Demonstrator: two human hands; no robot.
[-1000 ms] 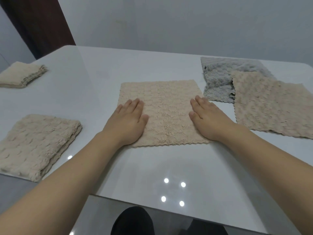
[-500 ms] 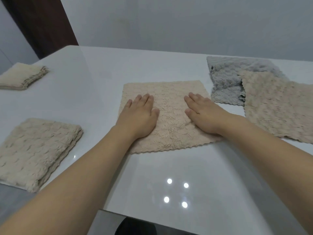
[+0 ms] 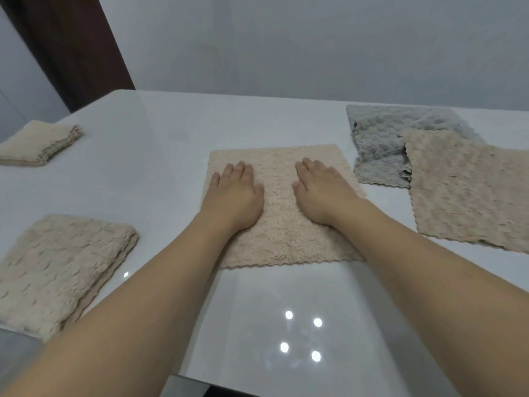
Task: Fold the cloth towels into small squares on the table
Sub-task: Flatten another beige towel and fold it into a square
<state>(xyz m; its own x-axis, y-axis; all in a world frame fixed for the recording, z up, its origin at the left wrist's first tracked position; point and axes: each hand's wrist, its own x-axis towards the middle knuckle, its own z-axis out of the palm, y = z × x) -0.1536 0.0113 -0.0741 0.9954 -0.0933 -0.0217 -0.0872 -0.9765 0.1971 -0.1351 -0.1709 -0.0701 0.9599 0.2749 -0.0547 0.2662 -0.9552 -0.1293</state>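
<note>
A beige towel [image 3: 279, 224] lies spread flat in the middle of the white table [image 3: 160, 156]. My left hand [image 3: 236, 196] rests palm down on its left half, fingers straight. My right hand [image 3: 322, 193] lies flat on its right half in the same way. To the right, a second beige towel [image 3: 469, 193] lies unfolded, overlapping a grey towel [image 3: 380, 147]. At the left, a folded beige towel [image 3: 60, 265] sits near the front edge. Another folded beige towel [image 3: 40, 141] sits farther back.
The glossy table reflects several ceiling lights [image 3: 300, 333] near its front edge. A dark brown door or panel [image 3: 71, 44] stands behind the table's far left corner, next to a plain grey wall [image 3: 315, 44].
Both hands have slid forward over the middle towel and closer together, staying flat on it. The view has shifted slightly.
</note>
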